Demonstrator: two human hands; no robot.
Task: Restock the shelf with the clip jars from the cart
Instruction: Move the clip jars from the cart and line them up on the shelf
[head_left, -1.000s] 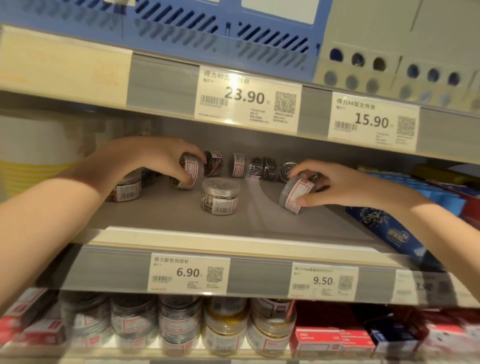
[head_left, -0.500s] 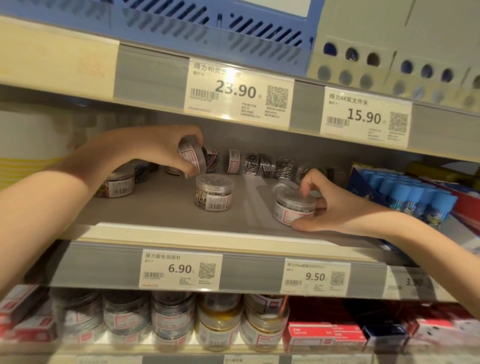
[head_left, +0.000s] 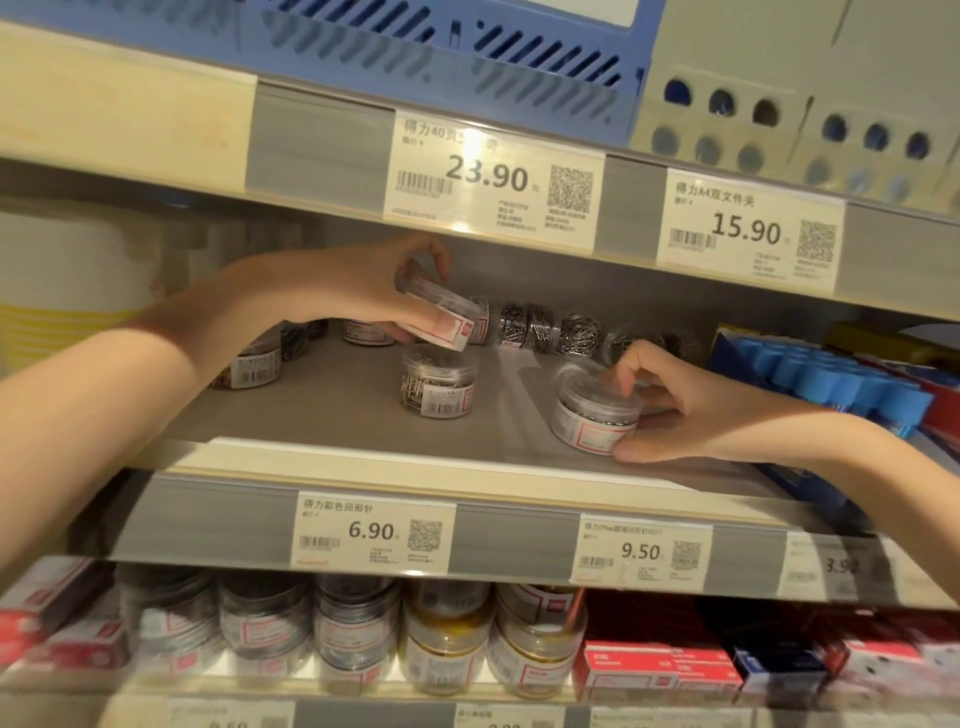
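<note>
My left hand (head_left: 358, 291) grips a clear clip jar (head_left: 441, 314) with a red-framed label, tilted in the air just above an upright jar (head_left: 439, 385) standing mid-shelf. My right hand (head_left: 675, 402) holds another clear jar (head_left: 592, 415) upright on the grey shelf board (head_left: 332, 410), fingers on its lid and side, thumb at its base. A row of jars lying on their sides (head_left: 550, 330) runs along the shelf's back. Two more jars (head_left: 254, 361) stand at the left behind my forearm.
Blue-capped items in a box (head_left: 831, 374) fill the shelf's right end. The shelf above (head_left: 498, 182) hangs low over my hands. Price tags (head_left: 371, 532) line the front rail. Below, stacked jars (head_left: 447, 639) and red boxes (head_left: 654, 670) fill the lower shelf.
My right hand turned its jar from tilted to upright and set it on the shelf near the front. My left hand lifted its jar and carried it over the middle jar.
</note>
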